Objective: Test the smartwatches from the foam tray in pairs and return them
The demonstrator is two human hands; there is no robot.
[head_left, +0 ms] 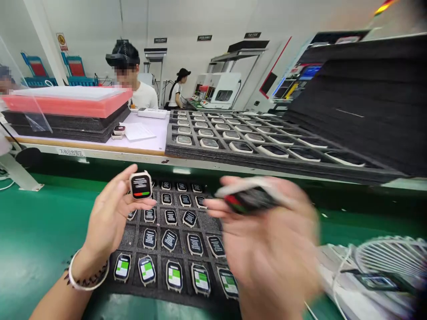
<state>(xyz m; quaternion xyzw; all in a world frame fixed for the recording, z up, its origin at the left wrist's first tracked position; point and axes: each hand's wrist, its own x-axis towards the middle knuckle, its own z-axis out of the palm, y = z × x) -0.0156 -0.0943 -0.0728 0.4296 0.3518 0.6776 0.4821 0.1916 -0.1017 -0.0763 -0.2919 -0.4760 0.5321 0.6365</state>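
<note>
My left hand holds a smartwatch case without a strap between thumb and fingers. Its lit screen faces me, with lines of text above a red and a green button. On the right, my right hand grips another smartwatch, tilted and smeared by motion, with red and green showing on its screen. Beneath both hands lies a black foam tray with watches in its compartments. The nearest row, such as one watch, shows green and white blocks; the rows behind show text on dark screens.
A raised shelf carries a foam tray of watches and stacked red and black foam. A black foam lid leans at right. A white fan stands at lower right. Two people are beyond the shelf, another at the left edge.
</note>
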